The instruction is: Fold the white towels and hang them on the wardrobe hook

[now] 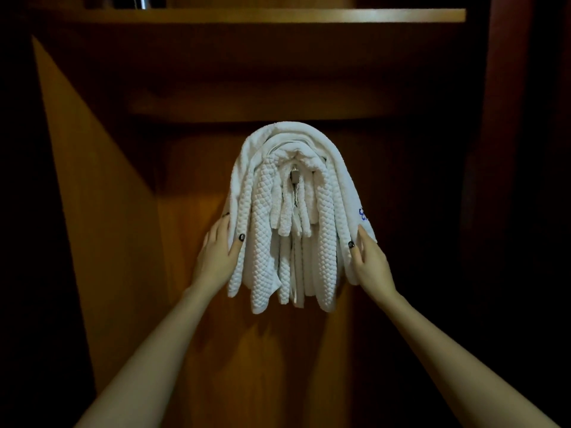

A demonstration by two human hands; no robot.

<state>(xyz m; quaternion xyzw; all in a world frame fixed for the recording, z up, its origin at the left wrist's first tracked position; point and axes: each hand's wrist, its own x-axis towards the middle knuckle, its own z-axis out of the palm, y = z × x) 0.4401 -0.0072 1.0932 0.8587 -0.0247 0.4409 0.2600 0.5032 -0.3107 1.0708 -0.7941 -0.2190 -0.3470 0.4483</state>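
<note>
Several folded white towels [293, 217] hang draped over a metal hook [295, 176] inside the wooden wardrobe, their ends dangling in layers. The outermost towel carries blue lettering on its right side. My left hand [217, 253] lies against the left flank of the bundle, thumb on the front and fingers behind the cloth. My right hand [369, 261] touches the right flank the same way, thumb on the front edge. Only the end of the hook shows, in the gap at the middle of the towels.
The wardrobe's back panel [191, 168] stands behind the towels, a side panel [92, 196] at the left. A wooden shelf [247, 15] runs overhead. The right side of the wardrobe is dark.
</note>
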